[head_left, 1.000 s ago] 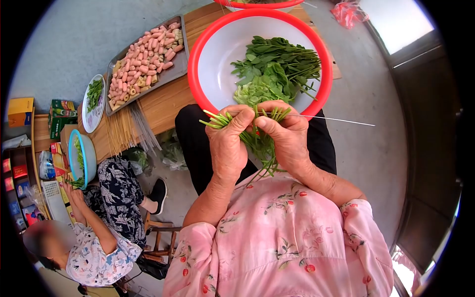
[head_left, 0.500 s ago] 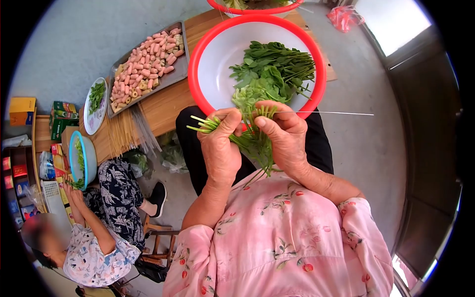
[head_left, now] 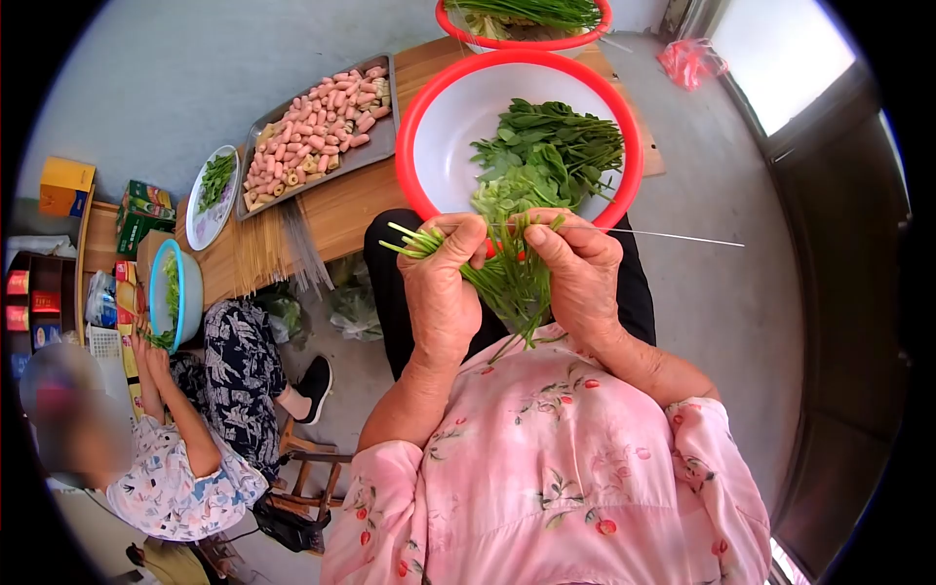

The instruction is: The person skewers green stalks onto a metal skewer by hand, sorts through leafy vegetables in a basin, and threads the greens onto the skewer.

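Observation:
My left hand is closed round a bunch of leafy greens, their pale cut stems poking out past the thumb. Fingers pinched, my right hand grips more stems beside it. A thin metal skewer runs across at fingertip height and sticks out to the right beyond my right hand. Where it meets the stems is partly covered by my fingers. Just beyond my hands is a white basin with a red rim, holding piled greens.
Left of the basin, a metal tray of pink sausage pieces and a plate of greens rest on a wooden table, near loose skewers. Another person handles greens at a blue basin. A second red-rimmed basin stands behind.
The view has shifted, so the basin and tray appear lower and farther right. My right fingers have moved slightly along the stems, whose ends now lean right. Both hands keep their hold.

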Tool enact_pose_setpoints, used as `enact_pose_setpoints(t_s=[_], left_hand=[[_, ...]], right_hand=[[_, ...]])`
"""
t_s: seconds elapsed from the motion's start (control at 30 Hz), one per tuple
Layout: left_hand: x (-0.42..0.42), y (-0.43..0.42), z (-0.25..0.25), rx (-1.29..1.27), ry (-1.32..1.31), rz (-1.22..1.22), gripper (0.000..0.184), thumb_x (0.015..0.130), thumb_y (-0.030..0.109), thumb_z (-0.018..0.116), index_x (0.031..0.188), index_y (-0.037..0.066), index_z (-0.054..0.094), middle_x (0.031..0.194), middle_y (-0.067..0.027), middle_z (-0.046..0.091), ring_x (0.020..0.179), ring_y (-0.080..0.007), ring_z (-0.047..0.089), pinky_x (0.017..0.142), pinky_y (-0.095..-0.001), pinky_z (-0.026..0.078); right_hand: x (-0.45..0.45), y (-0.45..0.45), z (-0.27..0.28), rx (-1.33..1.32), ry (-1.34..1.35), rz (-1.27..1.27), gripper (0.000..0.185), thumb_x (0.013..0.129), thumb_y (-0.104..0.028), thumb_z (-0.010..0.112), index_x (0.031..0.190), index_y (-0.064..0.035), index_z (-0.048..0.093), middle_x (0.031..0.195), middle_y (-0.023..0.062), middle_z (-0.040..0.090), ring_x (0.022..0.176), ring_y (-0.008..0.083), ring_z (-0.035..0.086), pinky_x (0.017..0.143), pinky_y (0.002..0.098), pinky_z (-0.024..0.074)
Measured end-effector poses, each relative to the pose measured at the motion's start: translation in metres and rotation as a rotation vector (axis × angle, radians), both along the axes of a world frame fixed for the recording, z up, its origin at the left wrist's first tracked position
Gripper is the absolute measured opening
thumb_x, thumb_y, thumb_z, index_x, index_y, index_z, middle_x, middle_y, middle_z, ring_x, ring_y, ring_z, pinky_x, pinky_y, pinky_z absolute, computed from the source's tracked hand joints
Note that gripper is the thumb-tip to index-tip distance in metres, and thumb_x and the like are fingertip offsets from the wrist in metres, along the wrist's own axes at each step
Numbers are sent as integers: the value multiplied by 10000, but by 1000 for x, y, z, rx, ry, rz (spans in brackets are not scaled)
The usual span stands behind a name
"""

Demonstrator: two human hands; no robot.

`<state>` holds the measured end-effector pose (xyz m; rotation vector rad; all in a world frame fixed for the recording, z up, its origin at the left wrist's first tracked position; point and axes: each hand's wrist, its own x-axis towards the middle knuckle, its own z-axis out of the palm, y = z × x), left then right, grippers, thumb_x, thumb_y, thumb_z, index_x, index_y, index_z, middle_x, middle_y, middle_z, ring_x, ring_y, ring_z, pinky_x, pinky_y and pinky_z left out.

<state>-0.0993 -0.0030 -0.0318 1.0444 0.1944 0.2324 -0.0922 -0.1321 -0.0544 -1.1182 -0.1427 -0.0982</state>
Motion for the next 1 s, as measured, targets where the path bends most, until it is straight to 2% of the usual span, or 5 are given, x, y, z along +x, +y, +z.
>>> enact_pose_setpoints(t_s=[0.2,0.3,0.47,0.6,1.0], left_hand=[[-7,-3,4,49,-54,-12,190,790,175,701,820,5,619,696,-36,575,625,-116,484,592,-243,368],[-10,-6,8,9,-54,8,142,781,122,708,772,1,634,669,11,559,594,-82,441,570,-220,343],[-11,-3,12,-3,-55,-10,151,778,121,712,767,-7,631,657,5,552,587,-81,436,562,-219,339],[-10,-2,6,-20,-37,16,149,777,118,711,766,-8,632,650,5,549,582,-81,436,560,-220,340],[-4,15,-7,-51,24,38,161,772,129,716,775,-2,622,658,3,563,571,-81,449,552,-221,346]], right_hand=[[-12,5,9,105,34,-56,104,854,-53,625,906,35,640,903,50,620,784,85,545,708,218,441],[-15,5,11,116,9,-54,110,872,-56,603,935,32,626,911,40,611,769,76,541,702,214,445],[-8,4,13,-104,-130,-54,76,810,-2,651,876,36,650,904,61,623,819,112,550,724,238,445],[-9,5,11,-79,-84,-75,79,778,11,674,852,36,665,902,78,639,838,129,551,731,249,445],[-1,5,0,-87,-65,-26,147,801,-94,682,883,28,675,950,108,663,818,132,558,740,264,447]])
